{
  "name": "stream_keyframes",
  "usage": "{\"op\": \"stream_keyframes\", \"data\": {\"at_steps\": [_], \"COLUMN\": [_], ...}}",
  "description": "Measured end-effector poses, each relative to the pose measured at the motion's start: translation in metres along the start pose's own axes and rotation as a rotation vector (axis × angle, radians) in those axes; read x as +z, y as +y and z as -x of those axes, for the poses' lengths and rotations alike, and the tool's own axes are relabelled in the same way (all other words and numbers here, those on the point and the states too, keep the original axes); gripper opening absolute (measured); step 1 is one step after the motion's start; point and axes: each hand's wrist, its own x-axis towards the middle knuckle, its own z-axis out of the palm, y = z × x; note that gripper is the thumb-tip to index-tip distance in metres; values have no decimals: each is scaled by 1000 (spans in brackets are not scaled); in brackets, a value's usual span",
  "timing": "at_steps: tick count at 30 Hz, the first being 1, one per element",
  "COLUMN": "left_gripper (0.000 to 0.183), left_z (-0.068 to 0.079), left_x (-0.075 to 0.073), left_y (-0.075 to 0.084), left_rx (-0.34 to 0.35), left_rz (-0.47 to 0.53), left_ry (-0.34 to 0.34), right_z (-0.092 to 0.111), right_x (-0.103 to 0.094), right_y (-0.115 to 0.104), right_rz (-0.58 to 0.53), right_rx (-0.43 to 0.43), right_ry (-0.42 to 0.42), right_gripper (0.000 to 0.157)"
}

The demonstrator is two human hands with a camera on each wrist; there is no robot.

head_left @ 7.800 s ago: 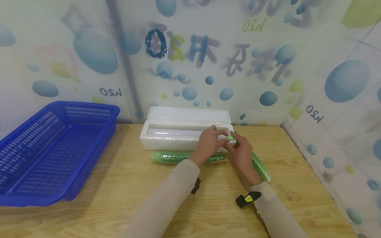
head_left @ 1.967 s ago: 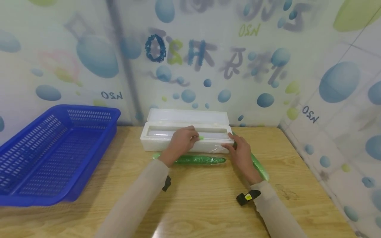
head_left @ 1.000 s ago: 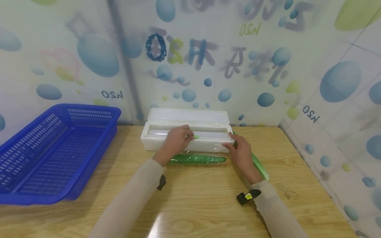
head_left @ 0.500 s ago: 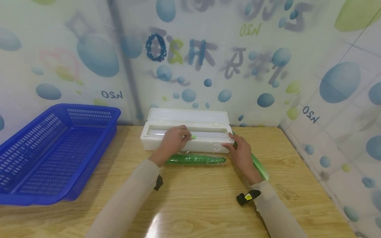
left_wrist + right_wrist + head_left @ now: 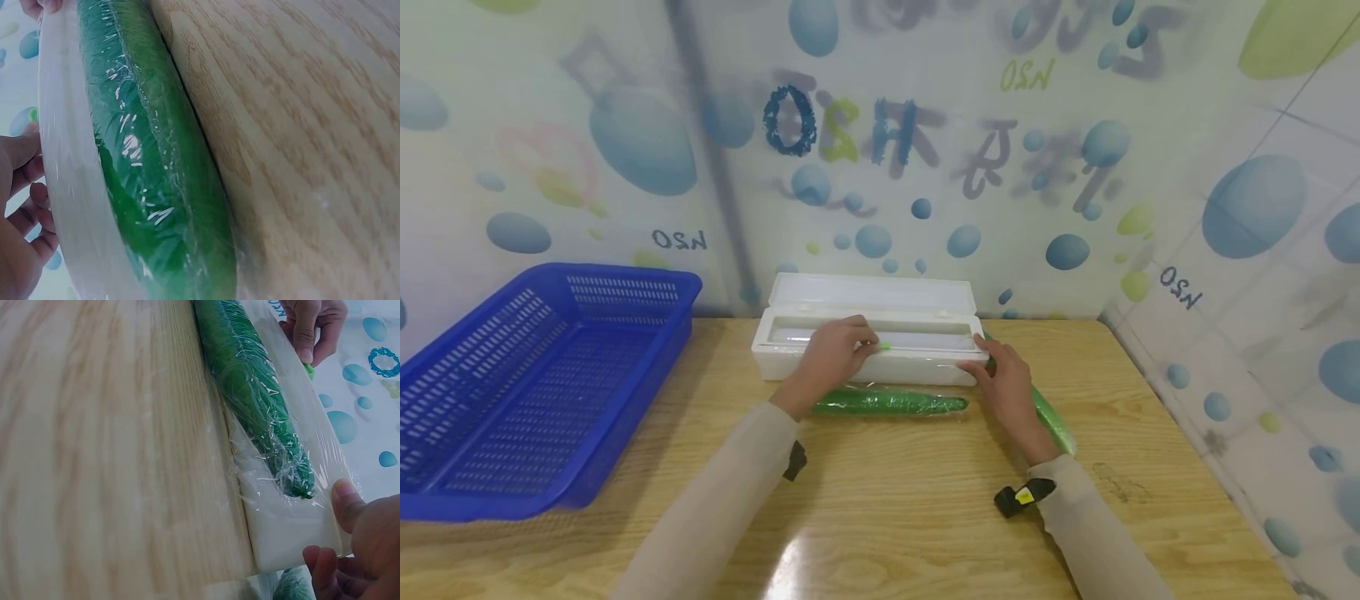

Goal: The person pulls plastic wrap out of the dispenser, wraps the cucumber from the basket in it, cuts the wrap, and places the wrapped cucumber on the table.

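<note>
A white cling film box (image 5: 865,367) stands against the wall with its lid up. My left hand (image 5: 833,354) pinches the small green slide cutter (image 5: 884,346) on the box's front edge, left of the middle. With thumb and fingers, my right hand (image 5: 1006,383) grips the box's right end; the right wrist view shows its thumb (image 5: 345,499) on the front face. Just in front of the box lies a cucumber (image 5: 895,403) in clear film, its left end hidden by my left wrist. A second wrapped cucumber (image 5: 1054,421) lies partly behind my right hand.
A blue plastic basket (image 5: 576,454) with slotted sides stands at the left of the wooden table (image 5: 895,517). Patterned walls close off the back and right. Loose film (image 5: 240,459) spreads round the front cucumber, against the box.
From the box's right end, my left hand has slid leftward along the front edge with the green cutter, slowing lately. My right hand stays at the right end, where both hands were earlier.
</note>
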Motion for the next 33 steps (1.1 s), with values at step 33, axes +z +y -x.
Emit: {"op": "stream_keyframes", "data": {"at_steps": [33], "left_gripper": [6], "left_z": [0], "left_x": [-3], "left_y": [-9], "left_rx": [24], "left_rz": [76], "left_ry": [-13], "right_z": [0], "right_x": [1], "right_y": [2], "right_rz": [8], "right_rx": [27], "right_ry": [-4], "right_gripper": [51]}}
